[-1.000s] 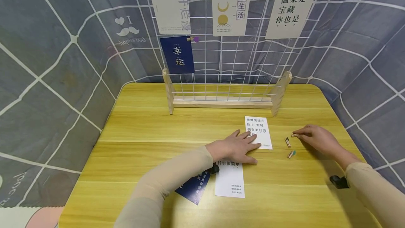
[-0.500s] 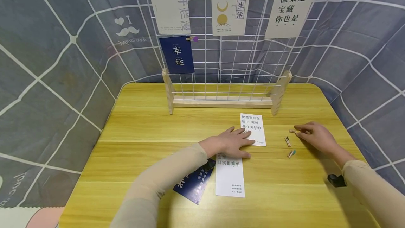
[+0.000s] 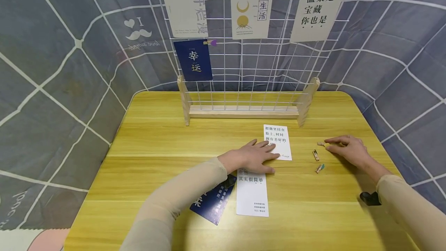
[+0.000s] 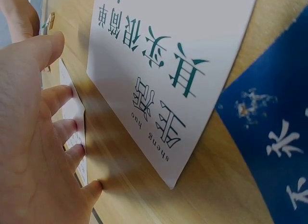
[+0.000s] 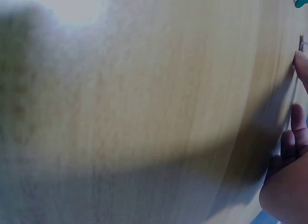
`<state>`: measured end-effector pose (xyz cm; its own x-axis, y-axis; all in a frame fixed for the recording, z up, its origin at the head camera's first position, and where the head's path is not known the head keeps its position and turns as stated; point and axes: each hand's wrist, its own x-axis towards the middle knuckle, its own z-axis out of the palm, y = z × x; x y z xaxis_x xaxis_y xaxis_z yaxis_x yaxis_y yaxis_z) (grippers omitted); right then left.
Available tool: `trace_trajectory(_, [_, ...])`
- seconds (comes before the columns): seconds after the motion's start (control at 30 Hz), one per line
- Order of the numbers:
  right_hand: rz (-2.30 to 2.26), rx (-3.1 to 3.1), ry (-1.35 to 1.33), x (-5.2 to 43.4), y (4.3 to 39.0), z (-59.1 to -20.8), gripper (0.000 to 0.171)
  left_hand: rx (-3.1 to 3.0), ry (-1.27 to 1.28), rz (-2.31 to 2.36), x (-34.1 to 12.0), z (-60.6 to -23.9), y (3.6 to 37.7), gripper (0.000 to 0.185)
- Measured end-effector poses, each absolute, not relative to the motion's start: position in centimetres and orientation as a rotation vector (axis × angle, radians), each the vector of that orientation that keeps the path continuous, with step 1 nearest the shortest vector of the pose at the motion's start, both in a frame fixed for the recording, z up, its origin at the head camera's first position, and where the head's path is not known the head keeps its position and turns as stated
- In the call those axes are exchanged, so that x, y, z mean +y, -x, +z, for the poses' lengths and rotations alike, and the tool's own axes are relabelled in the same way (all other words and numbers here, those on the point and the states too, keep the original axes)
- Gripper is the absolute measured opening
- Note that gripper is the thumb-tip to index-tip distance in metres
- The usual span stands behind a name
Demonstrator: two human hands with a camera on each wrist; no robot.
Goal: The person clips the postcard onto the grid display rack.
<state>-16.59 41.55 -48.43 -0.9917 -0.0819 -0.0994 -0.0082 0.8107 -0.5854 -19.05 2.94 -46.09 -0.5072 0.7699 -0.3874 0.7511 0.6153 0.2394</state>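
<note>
My left hand (image 3: 256,156) lies flat, its straight fingers pressing the near left edge of a small white card (image 3: 277,141) with green text. In the left wrist view the same fingers (image 4: 62,96) spread over the wood beside a second white card (image 4: 168,65). My right hand (image 3: 346,149) rests on the table at the right, and its thumb and forefinger pinch a small wooden clip (image 3: 320,143). Two more clips lie just left of it, a plain one (image 3: 315,154) and one with a teal tip (image 3: 320,168). The right wrist view is mostly blurred wood, with my fingers (image 5: 298,137) at its right edge.
A white wire grid (image 3: 244,69) in a wooden stand (image 3: 244,112) rises at the back of the yellow table (image 3: 156,138), with a blue card (image 3: 193,60) and three pale cards clipped on. A white card (image 3: 252,195) and a blue card (image 3: 209,203) lie under my left forearm.
My left hand has slid the small white card a little to the left and away from me. The right hand has shifted slightly with the clip at its fingertips.
</note>
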Motion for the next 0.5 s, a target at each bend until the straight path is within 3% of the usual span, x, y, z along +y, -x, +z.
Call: trace_trajectory(0.5, [-1.058, 2.821, 0.025, 41.47, 16.19, -48.55, 0.052, 2.385, -1.192, 0.057, 3.03, -46.03, 18.99, 0.068])
